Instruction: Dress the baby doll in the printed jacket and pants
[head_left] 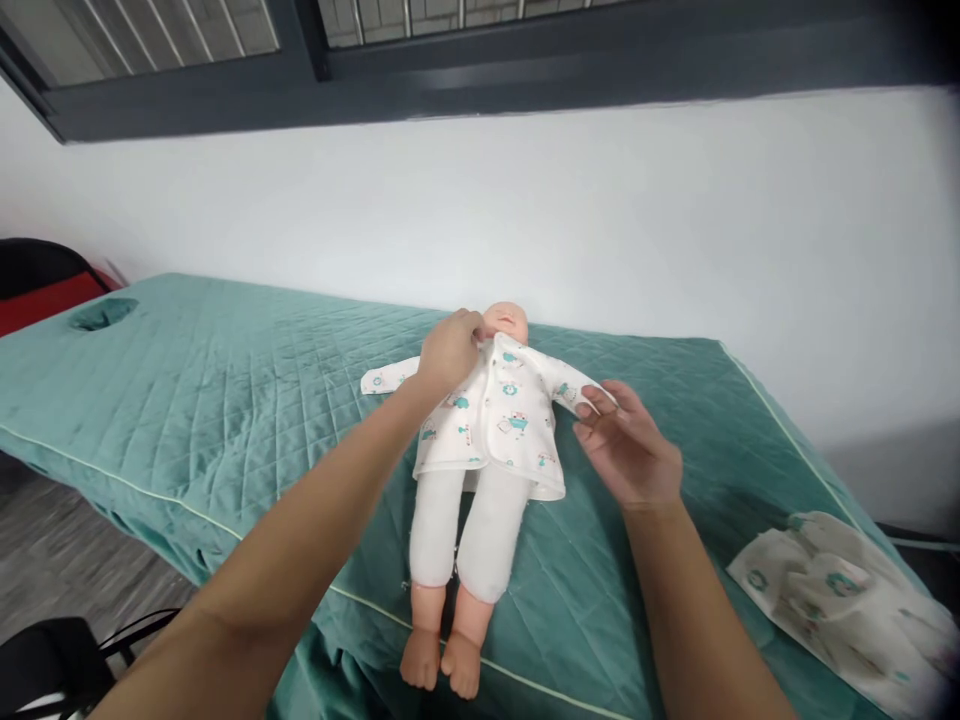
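Note:
A baby doll (506, 319) lies on its back, wearing a white printed baby jacket (517, 430) and white leggings (487, 535), its feet bare. At the jacket's collar, by the doll's neck, my left hand (451, 348) has its fingers closed on the fabric; the fingertips are partly hidden. My right hand (634, 440) is beside the cuff of the sleeve on the right, palm turned inward, with loosely curled fingers apart and the fingertips at the cuff. The other sleeve (388, 377) stretches out flat to the left.
Under the doll is a green quilted bed cover (247, 400) with a round hole (105, 313) at its far left. Folded printed cloth (847, 610) lies at the lower right. A white wall (637, 220) and dark window frame (487, 80) stand behind. A red and black chair (52, 290) is at left.

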